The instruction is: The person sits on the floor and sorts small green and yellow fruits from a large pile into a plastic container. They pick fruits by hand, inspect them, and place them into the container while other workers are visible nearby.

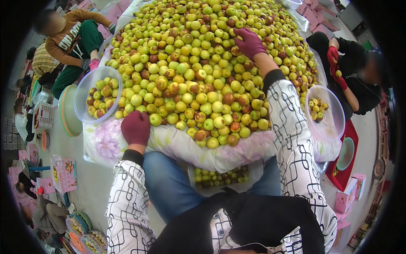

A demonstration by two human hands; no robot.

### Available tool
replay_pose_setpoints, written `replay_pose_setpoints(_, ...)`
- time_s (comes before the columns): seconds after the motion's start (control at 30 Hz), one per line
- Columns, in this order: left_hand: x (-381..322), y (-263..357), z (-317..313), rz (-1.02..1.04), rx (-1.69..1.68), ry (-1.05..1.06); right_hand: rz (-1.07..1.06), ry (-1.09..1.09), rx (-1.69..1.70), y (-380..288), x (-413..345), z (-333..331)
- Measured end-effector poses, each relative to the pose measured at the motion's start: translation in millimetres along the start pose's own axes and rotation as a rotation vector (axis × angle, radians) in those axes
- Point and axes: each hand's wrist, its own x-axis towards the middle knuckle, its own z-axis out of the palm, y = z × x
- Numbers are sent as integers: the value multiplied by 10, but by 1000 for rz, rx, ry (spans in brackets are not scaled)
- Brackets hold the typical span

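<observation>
A big heap of green and brown-blotched jujubes (190, 79) covers the floral padded cloth (104, 139) in front of me. My left hand (136, 128), in a maroon glove, is curled into a fist at the heap's near edge; its palm side is hidden. Just left of it, a clear plastic bowl (81, 112) holds a batch of jujubes. Farther up the heap, my right hand (249, 43), gloved alike, rests over the fruit with bent fingers. Whether either hand holds a jujube cannot be seen. Another clear bowl (326, 127) with several jujubes stands at the right edge.
Below the cloth, between my knees, sits a crate of jujubes (222, 177). One person (73, 41) sits at the left side, another in red gloves (336, 66) at the right. Green basins (69, 111), a red container (344, 165) and pink cartons (65, 174) stand around.
</observation>
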Motion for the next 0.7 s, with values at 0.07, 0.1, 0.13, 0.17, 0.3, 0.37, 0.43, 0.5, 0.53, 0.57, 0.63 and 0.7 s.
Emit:
replay_pose_setpoints(0.07, 125, 222, 113, 31, -84, -19, 27, 75, -220, 307, 181, 68)
replay_pose_setpoints(0.1, 157, 272, 137, 34, -97, -25, 150, 23, -275, 274, 201, 156)
replay_pose_setpoints(0.13, 138, 238, 106, 21, -86, -25, 224, -5, -274, 40, 195, 231)
replay_pose_setpoints(0.17, 138, 204, 76, 18, -68, -19, 299, -34, -275, -161, 147, 246)
replay_pose_setpoints(0.3, 138, 243, 81, 41, -42, -23, 222, -140, -223, -282, -63, 306)
replay_pose_setpoints(0.37, 113, 206, 83, 41, -27, -21, 143, -150, -240, -485, -318, 325)
replay_pose_setpoints(0.43, 102, 172, 115, 50, -6, -19, -10, -223, -230, -543, -560, 357)
replay_pose_setpoints(0.5, 114, 182, 107, 54, 18, -15, -122, -110, -100, -413, -917, 424)
replay_pose_setpoints(0.53, 122, 200, 60, 43, 16, -41, -155, -143, -94, -402, -981, 322)
replay_pose_setpoints(0.57, 120, 194, 57, 46, 23, -37, -188, -176, -88, -364, -1035, 190)
replay_pose_setpoints(0.63, 124, 191, 76, 55, 30, -29, -155, -329, -50, -290, -1114, -57)
replay_pose_setpoints(0.7, 125, 227, 69, 47, 39, -42, -23, -563, 19, -229, -1151, -286)
